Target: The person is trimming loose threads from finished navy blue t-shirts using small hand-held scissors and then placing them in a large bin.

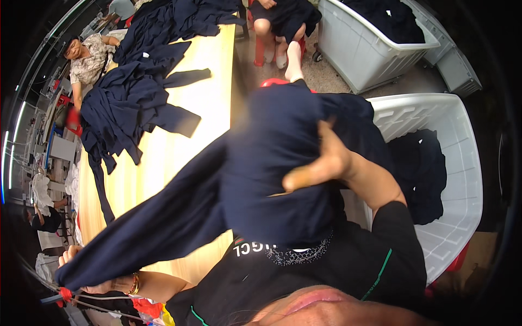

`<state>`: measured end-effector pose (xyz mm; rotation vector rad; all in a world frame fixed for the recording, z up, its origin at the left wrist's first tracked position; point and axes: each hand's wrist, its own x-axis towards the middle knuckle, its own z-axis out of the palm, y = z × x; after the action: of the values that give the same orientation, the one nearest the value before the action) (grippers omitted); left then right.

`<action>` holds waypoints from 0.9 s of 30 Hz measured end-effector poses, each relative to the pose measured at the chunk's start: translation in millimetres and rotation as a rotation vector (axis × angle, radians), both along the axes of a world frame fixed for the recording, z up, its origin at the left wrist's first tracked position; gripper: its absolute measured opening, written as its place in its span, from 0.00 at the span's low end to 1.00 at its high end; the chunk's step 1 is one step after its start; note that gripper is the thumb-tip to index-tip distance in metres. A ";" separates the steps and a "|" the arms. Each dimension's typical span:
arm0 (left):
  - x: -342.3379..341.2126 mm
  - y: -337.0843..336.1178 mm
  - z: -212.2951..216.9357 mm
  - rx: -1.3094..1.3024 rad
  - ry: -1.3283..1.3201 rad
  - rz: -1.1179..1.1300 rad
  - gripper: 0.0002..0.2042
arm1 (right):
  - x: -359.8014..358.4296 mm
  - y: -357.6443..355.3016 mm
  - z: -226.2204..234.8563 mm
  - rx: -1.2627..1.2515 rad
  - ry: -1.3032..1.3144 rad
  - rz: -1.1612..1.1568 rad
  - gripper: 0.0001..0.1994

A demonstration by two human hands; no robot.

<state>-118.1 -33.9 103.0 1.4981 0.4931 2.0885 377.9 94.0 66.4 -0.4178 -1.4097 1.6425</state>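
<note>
A dark navy garment [272,163] is stretched in front of my chest. My right hand [321,163] grips its bunched upper part, raised near the white bin. My left hand [81,269], with a gold bracelet on the wrist, holds the end of a long sleeve or leg of the same garment at the lower left, pulled out taut. The cloth hides most of my left fingers.
A long wooden table [201,103] carries a pile of navy garments [130,103]. A white plastic bin [457,163] at my right holds dark cloth; another white bin [364,49] stands behind. A person sits at the far left, another on a red stool at the top.
</note>
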 end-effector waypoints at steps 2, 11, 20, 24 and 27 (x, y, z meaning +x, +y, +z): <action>-48.5 -35.6 -40.0 -0.213 -0.328 -0.328 0.28 | 9.5 28.2 -4.5 0.013 -0.074 0.106 0.25; -114.3 8.8 -112.0 -0.423 -0.808 0.752 0.19 | -77.5 32.9 -79.8 -0.329 -0.074 0.535 0.17; -18.7 145.9 -123.4 -0.911 0.344 0.999 0.34 | -43.4 91.2 -128.4 -0.219 -0.502 0.657 0.21; 99.3 215.3 -55.7 -0.695 0.634 0.718 0.27 | 9.5 115.2 -110.0 0.014 -0.488 0.503 0.13; 216.4 259.6 -37.4 -0.570 0.873 0.441 0.25 | 79.0 120.6 -90.9 0.016 -0.360 0.232 0.15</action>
<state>98.3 225.7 65.6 1.9665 1.6962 1.2387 456.9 214.6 -24.5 -0.5804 -1.7922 1.8023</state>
